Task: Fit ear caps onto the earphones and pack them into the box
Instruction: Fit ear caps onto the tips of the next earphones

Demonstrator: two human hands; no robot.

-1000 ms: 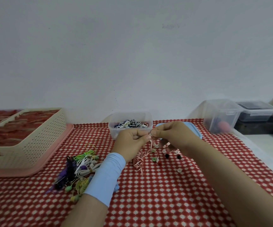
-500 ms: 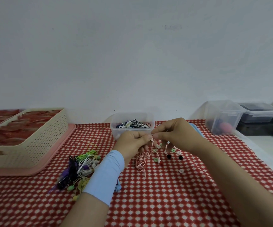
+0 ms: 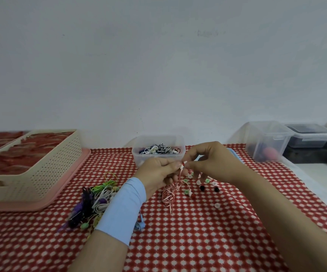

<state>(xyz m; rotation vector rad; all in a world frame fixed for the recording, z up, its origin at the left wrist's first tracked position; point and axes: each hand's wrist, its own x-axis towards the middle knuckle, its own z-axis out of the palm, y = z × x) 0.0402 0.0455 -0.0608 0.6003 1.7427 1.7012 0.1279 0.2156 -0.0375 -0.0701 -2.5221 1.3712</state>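
Observation:
My left hand (image 3: 158,175) pinches one earbud of a red-and-white striped earphone (image 3: 169,194), whose coiled cable hangs down onto the tablecloth. My right hand (image 3: 211,161) meets it fingertip to fingertip and pinches a small white ear cap at that earbud. Loose ear caps (image 3: 207,185) in white, green and black lie scattered under and beside my right hand. A clear plastic box (image 3: 139,154) holding several coiled earphones stands just behind my hands. A tangled pile of earphones (image 3: 97,201) in green, white and purple lies left of my left forearm.
A beige perforated basket (image 3: 46,173) on a pink tray (image 3: 40,205) fills the left side. A blue lid (image 3: 235,154) peeks out behind my right hand. Two clear lidded containers (image 3: 266,140) stand at the back right. The red checked tablecloth (image 3: 198,232) covers the table.
Both hands have stayed together at the earbud and risen slightly. The right hand's fingers have shifted at the tip of the earbud.

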